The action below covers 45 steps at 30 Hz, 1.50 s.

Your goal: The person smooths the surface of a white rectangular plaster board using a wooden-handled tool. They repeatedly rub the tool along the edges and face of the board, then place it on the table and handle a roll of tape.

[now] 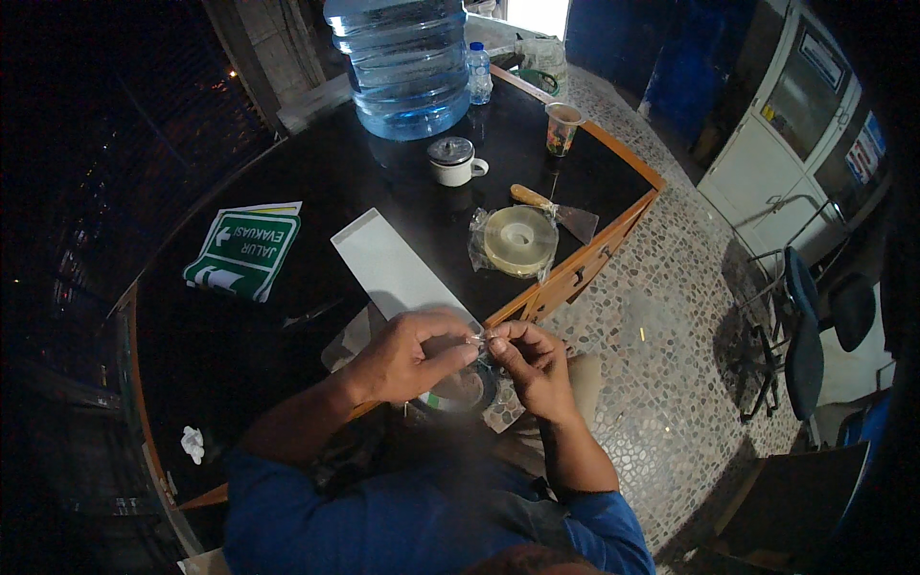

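Observation:
My left hand [407, 356] and my right hand [530, 364] meet over the near edge of the dark table [240, 335]. Both pinch a small clear strip [479, 337] between their fingertips. Under the hands lies a roll of tape [462, 391] in clear wrapping, mostly hidden by my fingers. A long white strip [388, 266] lies on the table just beyond my left hand. Further off sits a second, larger roll of clear tape [518, 241] in its plastic bag.
A green arrow sign [245, 251] lies at left. A scraper [561, 213], a lidded white mug [453, 161], a plastic cup [563, 128], a small bottle [478, 73] and a big blue water jug [404, 63] stand further back. Chairs [810, 331] stand right on pebble floor.

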Tool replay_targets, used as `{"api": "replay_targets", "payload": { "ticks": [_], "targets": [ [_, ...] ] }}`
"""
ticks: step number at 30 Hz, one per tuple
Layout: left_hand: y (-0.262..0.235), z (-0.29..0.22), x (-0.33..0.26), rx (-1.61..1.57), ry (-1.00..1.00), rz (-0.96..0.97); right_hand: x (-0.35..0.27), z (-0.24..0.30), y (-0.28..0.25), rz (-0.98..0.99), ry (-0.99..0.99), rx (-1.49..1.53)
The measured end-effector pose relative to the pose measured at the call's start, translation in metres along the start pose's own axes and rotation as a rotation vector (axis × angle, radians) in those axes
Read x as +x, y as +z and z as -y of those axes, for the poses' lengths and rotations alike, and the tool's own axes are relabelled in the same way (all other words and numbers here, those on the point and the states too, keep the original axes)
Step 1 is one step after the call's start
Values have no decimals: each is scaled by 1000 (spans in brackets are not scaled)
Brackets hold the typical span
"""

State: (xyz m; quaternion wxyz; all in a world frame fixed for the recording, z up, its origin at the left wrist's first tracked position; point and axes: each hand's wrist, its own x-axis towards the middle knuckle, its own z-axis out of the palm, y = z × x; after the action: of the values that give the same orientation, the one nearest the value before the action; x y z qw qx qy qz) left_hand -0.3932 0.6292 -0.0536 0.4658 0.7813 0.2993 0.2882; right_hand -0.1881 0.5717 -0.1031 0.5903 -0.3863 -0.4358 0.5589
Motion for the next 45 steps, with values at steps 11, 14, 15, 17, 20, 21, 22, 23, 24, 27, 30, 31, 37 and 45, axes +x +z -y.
{"api": "replay_targets", "payload": {
  "ticks": [11, 14, 15, 17, 20, 21, 22, 23, 24, 27, 30, 31, 37, 45],
  "targets": [
    [-3, -15, -2, 69, -45, 7, -1, 4, -2, 109, 31, -67],
    [-6, -18, -4, 135, -41, 62, -1, 16, -3, 176, 41, -108],
    [-8, -18, -4, 172, -15, 95, -1, 20, -4, 204, 55, -119],
    [-10, -19, -3, 217, 16, 138, -1, 21, -6, 207, 53, -182],
    [-11, -24, -1, 213, -14, 134, -1, 28, -7, 227, 18, -228],
    [-12, -28, -1, 195, -54, 112, 0, 31, -8, 236, 0, -235],
    [-12, -30, 0, 176, -93, 89, -1, 28, -9, 240, -15, -267],
    [-11, -28, -1, 158, -87, 51, -1, 22, -12, 243, -32, -298],
    [-9, -25, -3, 140, -81, 14, -1, 18, -13, 246, -48, -330],
    [-8, -28, -2, 120, -139, 3, -2, 9, -9, 143, -4, -262],
    [-1, -12, -4, 82, -38, -21, -1, 10, 0, 155, -77, -258],
    [1, -6, -6, 64, 29, -40, -1, 12, 1, 172, -64, -264],
    [4, -11, 0, 109, 132, -77, 1, 11, -5, 278, -97, -317],
    [1, -21, 1, -14, -184, -78, 2, 21, 2, 83, -137, -227]
  ]
}}
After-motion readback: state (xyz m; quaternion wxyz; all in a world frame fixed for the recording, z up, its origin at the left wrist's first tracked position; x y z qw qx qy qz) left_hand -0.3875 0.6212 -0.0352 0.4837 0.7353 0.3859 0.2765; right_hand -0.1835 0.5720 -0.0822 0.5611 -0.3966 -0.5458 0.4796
